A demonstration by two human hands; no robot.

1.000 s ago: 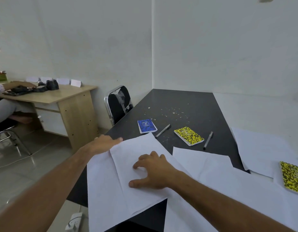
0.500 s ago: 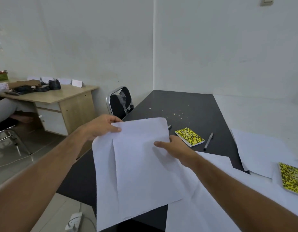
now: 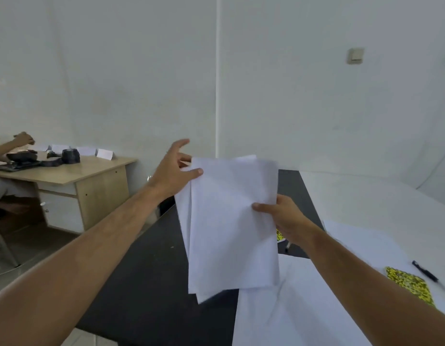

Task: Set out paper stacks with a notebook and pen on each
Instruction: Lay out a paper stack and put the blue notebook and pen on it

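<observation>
A stack of white paper (image 3: 231, 221) hangs upright above the black table (image 3: 146, 283). My right hand (image 3: 281, 218) pinches its right edge. My left hand (image 3: 174, 171) touches the stack's top left corner with the thumb on the front and the fingers spread. More white sheets (image 3: 291, 308) lie on the table at the lower right. A yellow patterned notebook (image 3: 410, 284) lies on paper at the right, with a black pen (image 3: 425, 270) beside it. A corner of another yellow notebook (image 3: 280, 236) shows under my right wrist. The raised stack hides the table behind it.
A wooden desk (image 3: 91, 181) stands at the left with dark items and paper cards on it. Another person's hand (image 3: 22, 139) reaches over that desk. White walls close off the corner behind the table.
Both hands have lifted the paper stack off the table and raised it upright. The sheets, spread apart before, are now gathered closer together. The view has tilted upward.
</observation>
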